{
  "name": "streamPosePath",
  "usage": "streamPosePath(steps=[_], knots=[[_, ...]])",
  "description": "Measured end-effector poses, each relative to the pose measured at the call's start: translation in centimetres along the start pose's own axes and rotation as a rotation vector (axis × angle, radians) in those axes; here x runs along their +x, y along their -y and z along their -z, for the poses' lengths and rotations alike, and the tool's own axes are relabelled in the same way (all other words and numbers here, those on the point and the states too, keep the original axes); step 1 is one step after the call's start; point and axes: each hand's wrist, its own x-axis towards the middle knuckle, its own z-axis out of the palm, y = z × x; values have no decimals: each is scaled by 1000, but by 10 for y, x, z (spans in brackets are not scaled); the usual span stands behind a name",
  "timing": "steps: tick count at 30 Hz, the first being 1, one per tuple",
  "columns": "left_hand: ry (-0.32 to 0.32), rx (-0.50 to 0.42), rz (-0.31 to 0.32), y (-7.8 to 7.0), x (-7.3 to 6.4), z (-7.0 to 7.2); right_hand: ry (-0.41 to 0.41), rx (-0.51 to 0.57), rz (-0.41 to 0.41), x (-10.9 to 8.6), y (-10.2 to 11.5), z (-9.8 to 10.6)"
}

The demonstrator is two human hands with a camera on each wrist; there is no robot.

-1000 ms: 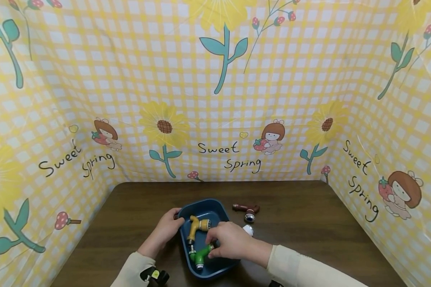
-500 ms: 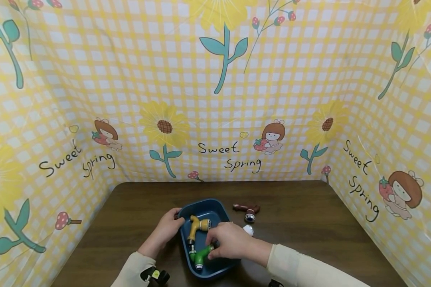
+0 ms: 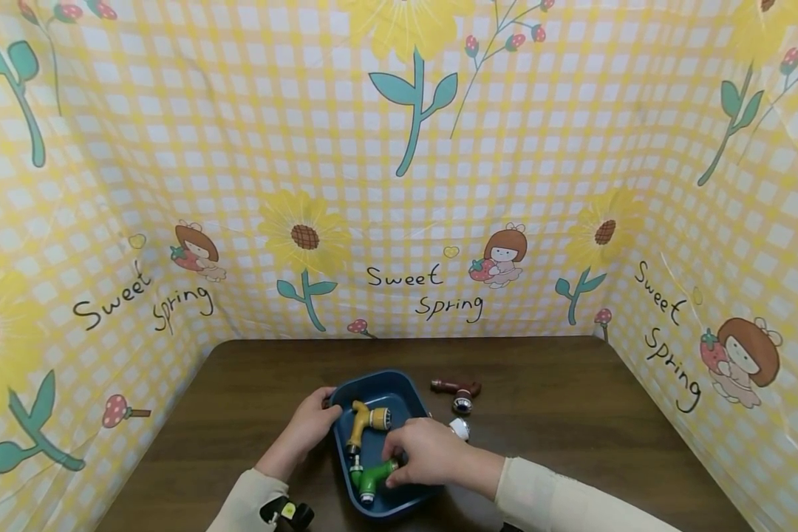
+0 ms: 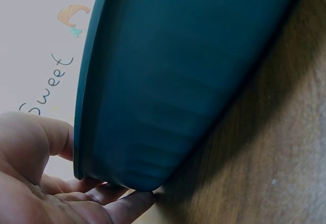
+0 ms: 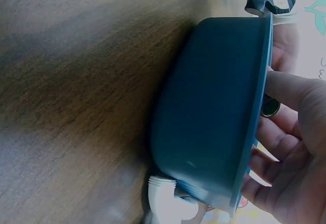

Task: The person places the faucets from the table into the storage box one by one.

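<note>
A blue tub (image 3: 386,380) sits on the table, with a yellow tap-shaped fitting (image 3: 359,425) and a green tap-shaped fitting (image 3: 370,480) inside it. At the tub's far-left corner, my left hand (image 3: 312,423) grips the rim; in the left wrist view the thumb is at the rim and the fingers (image 4: 130,203) reach under the wall. My right hand (image 3: 432,451) is over the tub's right side, its thumb and fingers pinching the right end of the green fitting. That round end (image 5: 270,106) shows between the fingers in the right wrist view.
Right of the tub lies a brown fitting (image 3: 457,390) with a silver end. A white fitting (image 5: 165,201) with a threaded end lies close against the tub's right wall, partly hidden in the head view. Yellow checked cloth (image 3: 399,222) walls the table (image 3: 539,414) on three sides.
The green fitting has tilted slightly, its silver end a little lower and further left. My right hand has shifted very slightly; the left hand keeps its grip on the tub.
</note>
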Motion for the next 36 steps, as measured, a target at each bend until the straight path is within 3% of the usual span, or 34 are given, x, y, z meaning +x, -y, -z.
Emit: streamPosePath(steps=[13, 27, 36], knots=[[3, -28, -12, -2, -1, 0, -7, 5, -29, -1, -1, -2], [2, -36, -19, 1, 0, 0, -88, -158, -26, -2, -4, -6], [5, -43, -10, 0, 0, 0, -63, -146, -5, -2, -2, -5]])
